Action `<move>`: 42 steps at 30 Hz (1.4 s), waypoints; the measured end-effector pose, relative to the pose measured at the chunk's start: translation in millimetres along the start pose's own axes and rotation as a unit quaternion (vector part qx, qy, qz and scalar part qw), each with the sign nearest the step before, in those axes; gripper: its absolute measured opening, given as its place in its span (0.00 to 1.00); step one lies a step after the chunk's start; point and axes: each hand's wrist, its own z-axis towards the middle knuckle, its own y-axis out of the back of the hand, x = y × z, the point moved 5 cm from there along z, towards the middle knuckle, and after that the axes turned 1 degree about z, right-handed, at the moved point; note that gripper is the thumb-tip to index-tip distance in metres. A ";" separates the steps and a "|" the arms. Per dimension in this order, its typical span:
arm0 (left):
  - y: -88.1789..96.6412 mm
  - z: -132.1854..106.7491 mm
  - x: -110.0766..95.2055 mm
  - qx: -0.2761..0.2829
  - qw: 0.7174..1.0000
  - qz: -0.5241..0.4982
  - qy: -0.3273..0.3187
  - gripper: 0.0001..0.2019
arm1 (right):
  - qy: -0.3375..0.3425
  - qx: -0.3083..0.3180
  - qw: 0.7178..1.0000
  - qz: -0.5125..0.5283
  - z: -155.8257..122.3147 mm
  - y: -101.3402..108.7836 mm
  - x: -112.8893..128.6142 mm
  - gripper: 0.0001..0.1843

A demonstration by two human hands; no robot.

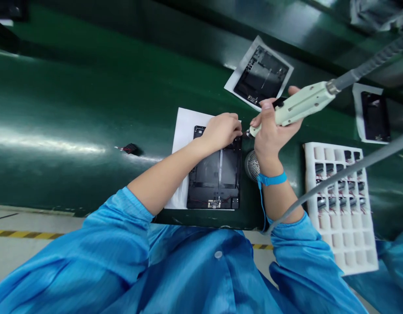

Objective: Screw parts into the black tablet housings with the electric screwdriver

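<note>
A tablet back housing [214, 174], black with its inside facing up, lies on a white sheet [183, 135] in front of me. My left hand [223, 128] is over its top right corner, fingers curled into a pinch. Whatever those fingers hold is hidden. My right hand [273, 128] grips a pale green electric screwdriver [304, 104], held aslant with its metal tip close to my left fingertips. Just below that tip stands a round metal mesh dome [252, 165]. A small circuit board [214, 203] shows at the housing's lower edge.
Another open tablet housing [263, 74] lies on a white sheet behind. A white foam tray [339, 253] at the right holds several small dark parts with wires. A grey cable [345, 170] crosses above it. A small black part [131, 149] lies left on the green bench [73, 96].
</note>
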 end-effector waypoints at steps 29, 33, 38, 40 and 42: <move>-5.2 -0.5 10.6 -0.039 0.998 -0.046 0.002 0.08 | -0.006 -0.037 0.999 -0.037 -29.6 49.8 31.0 0.33; -6.1 0.1 12.0 -0.044 0.998 -0.050 -0.002 0.08 | 0.004 -0.042 0.998 -0.046 -28.4 47.9 41.7 0.32; -7.0 5.4 13.2 -0.033 0.998 -0.053 0.009 0.08 | 0.036 -0.046 0.997 -0.060 -14.4 31.8 67.0 0.24; -5.7 8.0 13.3 -0.032 0.998 -0.053 0.015 0.07 | 0.047 -0.043 0.996 -0.061 -6.4 17.8 64.2 0.24; -3.9 9.5 12.9 -0.032 0.998 -0.054 0.020 0.06 | 0.048 -0.019 0.998 -0.048 0.0 1.6 49.7 0.29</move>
